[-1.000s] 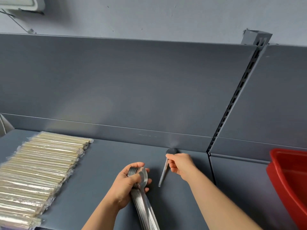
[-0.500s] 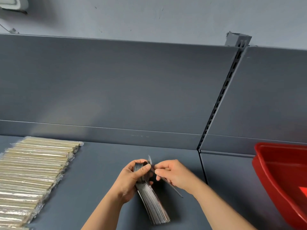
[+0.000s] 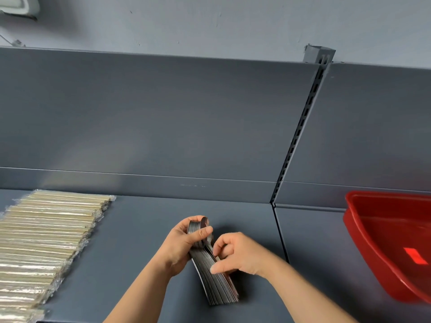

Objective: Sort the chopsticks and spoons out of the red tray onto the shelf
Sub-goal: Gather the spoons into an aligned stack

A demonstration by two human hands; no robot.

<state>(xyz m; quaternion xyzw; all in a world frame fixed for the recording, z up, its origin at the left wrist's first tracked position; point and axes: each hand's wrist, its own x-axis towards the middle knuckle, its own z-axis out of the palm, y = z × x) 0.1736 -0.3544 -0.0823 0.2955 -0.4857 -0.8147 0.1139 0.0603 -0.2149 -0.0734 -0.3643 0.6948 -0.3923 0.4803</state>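
A nested stack of metal spoons point(image 3: 218, 287) is held over the grey shelf point(image 3: 140, 229), bowls up and away, handles fanning toward me. My left hand point(image 3: 184, 243) grips the bowl end of the stack. My right hand point(image 3: 238, 255) rests its fingers on the handles from the right side, pressing against the stack. A row of plastic-wrapped chopsticks point(image 3: 44, 241) lies on the shelf at the left. The red tray point(image 3: 363, 243) sits on the neighbouring shelf section at the right; what shows of its inside holds no cutlery.
A tall grey back panel point(image 3: 163, 124) rises behind the shelf. A slotted upright post point(image 3: 300, 127) divides the two shelf sections. Bare shelf surface lies between the chopsticks and my hands.
My right hand picked the single spoon off the shelf and brought it to the stack in my left hand. It now presses on the handles. The view shifted slightly left.
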